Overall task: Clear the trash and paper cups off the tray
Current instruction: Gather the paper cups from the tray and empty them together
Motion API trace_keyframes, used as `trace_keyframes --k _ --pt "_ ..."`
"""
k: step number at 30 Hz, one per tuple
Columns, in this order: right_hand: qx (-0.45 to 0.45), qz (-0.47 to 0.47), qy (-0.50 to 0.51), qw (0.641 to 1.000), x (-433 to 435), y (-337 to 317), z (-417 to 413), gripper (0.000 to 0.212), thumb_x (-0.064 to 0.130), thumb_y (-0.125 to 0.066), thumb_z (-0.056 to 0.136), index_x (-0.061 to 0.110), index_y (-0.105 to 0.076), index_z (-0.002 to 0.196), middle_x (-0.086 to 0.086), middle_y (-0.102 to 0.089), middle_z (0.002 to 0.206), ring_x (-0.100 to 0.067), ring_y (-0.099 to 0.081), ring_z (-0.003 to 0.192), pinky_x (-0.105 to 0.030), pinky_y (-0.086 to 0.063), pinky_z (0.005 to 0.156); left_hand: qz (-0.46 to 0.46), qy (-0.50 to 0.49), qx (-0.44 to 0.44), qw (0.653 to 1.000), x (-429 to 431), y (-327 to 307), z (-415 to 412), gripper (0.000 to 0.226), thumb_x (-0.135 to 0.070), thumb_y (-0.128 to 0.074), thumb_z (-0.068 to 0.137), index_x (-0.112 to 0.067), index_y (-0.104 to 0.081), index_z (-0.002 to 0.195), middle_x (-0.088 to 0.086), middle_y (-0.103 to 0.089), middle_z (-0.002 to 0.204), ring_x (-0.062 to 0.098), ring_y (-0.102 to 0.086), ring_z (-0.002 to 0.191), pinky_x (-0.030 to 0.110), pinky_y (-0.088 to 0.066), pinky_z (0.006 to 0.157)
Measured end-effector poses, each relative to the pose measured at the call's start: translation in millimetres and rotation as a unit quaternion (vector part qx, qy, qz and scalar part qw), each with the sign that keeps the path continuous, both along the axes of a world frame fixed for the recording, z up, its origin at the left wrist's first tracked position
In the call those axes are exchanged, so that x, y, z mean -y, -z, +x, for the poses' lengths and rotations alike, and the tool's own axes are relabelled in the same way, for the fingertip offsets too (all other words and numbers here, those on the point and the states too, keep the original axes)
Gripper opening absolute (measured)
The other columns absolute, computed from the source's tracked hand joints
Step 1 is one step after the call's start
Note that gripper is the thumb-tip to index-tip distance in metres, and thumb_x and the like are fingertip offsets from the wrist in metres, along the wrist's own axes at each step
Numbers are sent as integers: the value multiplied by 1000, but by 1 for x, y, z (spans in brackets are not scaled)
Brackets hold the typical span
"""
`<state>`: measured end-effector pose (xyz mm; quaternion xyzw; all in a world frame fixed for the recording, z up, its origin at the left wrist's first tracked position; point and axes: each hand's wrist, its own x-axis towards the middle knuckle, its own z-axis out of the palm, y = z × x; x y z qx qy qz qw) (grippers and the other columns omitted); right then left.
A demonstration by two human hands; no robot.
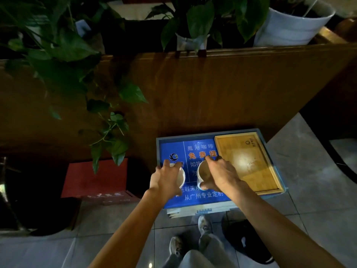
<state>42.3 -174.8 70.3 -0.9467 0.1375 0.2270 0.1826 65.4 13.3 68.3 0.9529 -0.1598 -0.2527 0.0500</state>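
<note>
- At the fingertips, our left hand (pixel 166 177) wraps a white paper cup (pixel 181 176) from its left side, fingers curled over the rim and down the wall so that most of the cup is hidden behind the hand.
- Our right hand (pixel 220 176) clamps a second paper cup (pixel 202 174) from the right: the thumb presses the near lower wall, the index finger reaches over the far rim, and the cup tips a little toward us, so we see its brownish inside.
- Both cups stand close together, side by side but apart, over the blue printed sheet (pixel 201 198) with white and orange characters that lines the tray's floor.
- We cannot tell whether either cup is touching the sheet or held just above it.
- Around them runs the blue-grey tray (pixel 204 134), its raised rim visible along the far edge.
- Filling the tray's right part lies a pale wooden board (pixel 249 163), just beside our right hand.
- Behind the tray rises a brown wooden partition (pixel 212 89), with potted plants (pixel 195 22) lined along its top and leafy vines hanging down at the left.
- Left of the tray a red box (pixel 96 176) sits on the grey tiled floor (pixel 318 180).
- Below our forearms we see our own shoes (pixel 204 225) and light trousers.
</note>
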Motion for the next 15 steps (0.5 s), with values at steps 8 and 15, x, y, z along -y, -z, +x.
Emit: trace_keyframes --k 8,15 --pt "-14 -44 -80 996 0 8 5 111 46 -86 61 13 -20 144 -16 -59 118 -31 -64 103 -43 -55 89 7 -1 -13 1000 5 1 4 103 -34 -88 60 -36 -24 142 9 -34 144 41 -46 124 47 -57 85" --pt "55 -21 -110 992 7 10 26 96 44 -88 58 19 -36 134 -10 -61 116 -28 -65 97 -40 -55 81 -16 -28 -20 999 3 0 17 99 -36 -86 58 -37 -29 138 5 -36 140 40 -47 123 47 -57 85"
